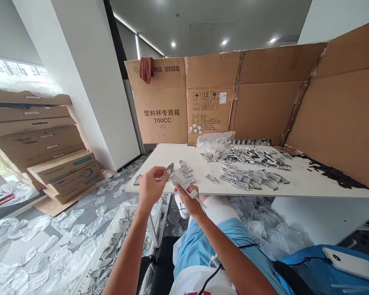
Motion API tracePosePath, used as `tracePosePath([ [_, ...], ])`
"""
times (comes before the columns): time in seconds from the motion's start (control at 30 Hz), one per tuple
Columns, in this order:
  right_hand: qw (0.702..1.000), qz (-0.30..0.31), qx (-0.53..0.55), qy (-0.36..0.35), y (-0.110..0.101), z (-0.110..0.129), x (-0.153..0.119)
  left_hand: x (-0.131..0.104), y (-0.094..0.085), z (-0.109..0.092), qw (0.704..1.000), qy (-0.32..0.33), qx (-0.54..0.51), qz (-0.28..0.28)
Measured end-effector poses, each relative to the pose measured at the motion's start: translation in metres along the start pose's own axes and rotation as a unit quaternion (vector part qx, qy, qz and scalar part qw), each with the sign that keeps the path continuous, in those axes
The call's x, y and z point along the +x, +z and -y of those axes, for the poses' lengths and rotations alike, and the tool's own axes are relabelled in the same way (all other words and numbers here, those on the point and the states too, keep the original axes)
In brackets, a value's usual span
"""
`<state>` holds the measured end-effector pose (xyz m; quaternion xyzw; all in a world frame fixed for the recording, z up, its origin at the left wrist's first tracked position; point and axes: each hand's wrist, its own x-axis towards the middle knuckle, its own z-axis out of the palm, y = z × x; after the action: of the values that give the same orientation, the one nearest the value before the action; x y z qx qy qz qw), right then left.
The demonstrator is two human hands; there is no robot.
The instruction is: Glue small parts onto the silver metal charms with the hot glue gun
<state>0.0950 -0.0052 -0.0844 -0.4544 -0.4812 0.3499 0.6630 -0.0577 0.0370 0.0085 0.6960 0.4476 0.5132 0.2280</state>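
My left hand (152, 184) pinches a small silver metal clip (169, 169) above the table's front left edge. My right hand (189, 197) is closed around a white tool with a red marking (184, 183), its upper end close to the clip. Whether the tool and clip touch is too small to tell. Just behind the hands, a few similar silver pieces (187, 169) lie on the white table (169, 153). Larger piles of silver pieces (249, 176) spread across the middle of the table.
Clear plastic bag (215, 142) and black pieces (335, 174) lie on the table, with cardboard panels (212, 73) behind. A bin of metal pieces (110, 250) stands below left. Boxes (70, 176) and plastic wrappers (33, 258) are at the left; a phone (353, 264) is at lower right.
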Motion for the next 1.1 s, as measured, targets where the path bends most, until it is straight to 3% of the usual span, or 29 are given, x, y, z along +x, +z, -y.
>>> tracePosePath([
  [0.43, 0.999, -0.019, -0.026, 0.012, 0.002, -0.014, 0.001, -0.001, -0.002, -0.004, 0.999, -0.020, -0.044, 0.014],
  [0.7, 0.997, -0.060, -0.007, -0.036, 0.007, -0.030, 0.002, -0.001, -0.002, -0.005, 0.980, -0.074, -0.177, 0.061],
  [1.1, 0.998, -0.066, -0.007, 0.002, 0.005, -0.029, 0.004, -0.004, 0.001, -0.009, 0.989, -0.052, -0.130, 0.049],
])
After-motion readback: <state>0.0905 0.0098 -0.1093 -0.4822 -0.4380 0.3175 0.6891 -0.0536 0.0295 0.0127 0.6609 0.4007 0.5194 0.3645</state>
